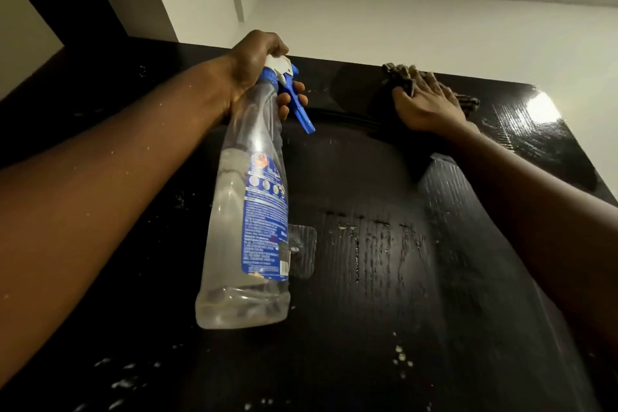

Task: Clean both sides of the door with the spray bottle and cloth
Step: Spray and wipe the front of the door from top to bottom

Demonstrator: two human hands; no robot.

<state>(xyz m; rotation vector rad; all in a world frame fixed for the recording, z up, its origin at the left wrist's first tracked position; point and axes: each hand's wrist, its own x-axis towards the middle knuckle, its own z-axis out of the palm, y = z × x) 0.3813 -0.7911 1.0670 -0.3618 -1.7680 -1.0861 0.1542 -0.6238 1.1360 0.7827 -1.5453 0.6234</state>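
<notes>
The dark, glossy door (384,278) fills most of the head view, wet with streaks and droplets. My left hand (257,70) grips the neck of a clear spray bottle (247,227) with a blue label, fingers curled round the blue trigger; the bottle hangs down in front of the door. My right hand (428,104) presses a dark cloth (401,75) flat against the door near its top edge, fingers spread. Part of the cloth is hidden under the hand.
A clear adhesive hook (302,251) is stuck on the door just behind the bottle. White wall and ceiling (401,10) lie above the door's top edge. A dark door frame (67,3) stands at the upper left.
</notes>
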